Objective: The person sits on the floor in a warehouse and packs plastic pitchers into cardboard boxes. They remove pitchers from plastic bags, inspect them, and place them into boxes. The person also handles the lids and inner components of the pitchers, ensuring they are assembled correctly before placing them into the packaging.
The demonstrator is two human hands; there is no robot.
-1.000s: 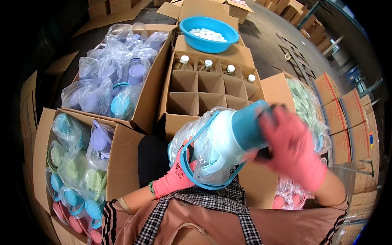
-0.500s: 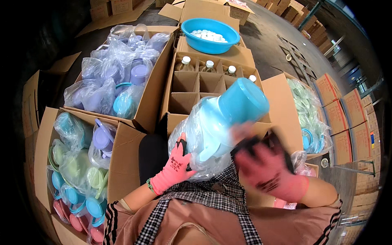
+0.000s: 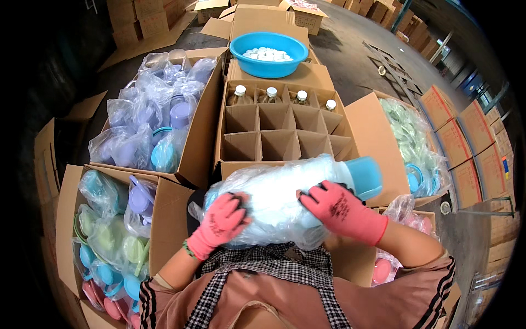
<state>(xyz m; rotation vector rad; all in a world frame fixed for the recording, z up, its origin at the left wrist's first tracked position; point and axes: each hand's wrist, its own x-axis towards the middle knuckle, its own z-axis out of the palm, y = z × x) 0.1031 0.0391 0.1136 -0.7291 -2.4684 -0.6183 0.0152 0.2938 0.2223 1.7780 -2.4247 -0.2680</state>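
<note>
Light-blue insulated flask (image 3: 285, 192) lies nearly on its side in the head view, before the checked apron (image 3: 268, 266) and near the divided carton (image 3: 233, 169). Both hands grip it through its clear plastic bag (image 3: 268, 233): the left hand (image 3: 222, 220) curls its fingers toward the base end, the right hand (image 3: 344, 213) bends its fingers near the neck. Bagging looks partly done: film surrounds the body, while the blue cup-shaped lid (image 3: 365, 178) appears uncovered, seemingly leaving that end to be enclosed. Beyond, white-capped glass bottles (image 3: 270, 97) stand in the carton's far row.
</note>
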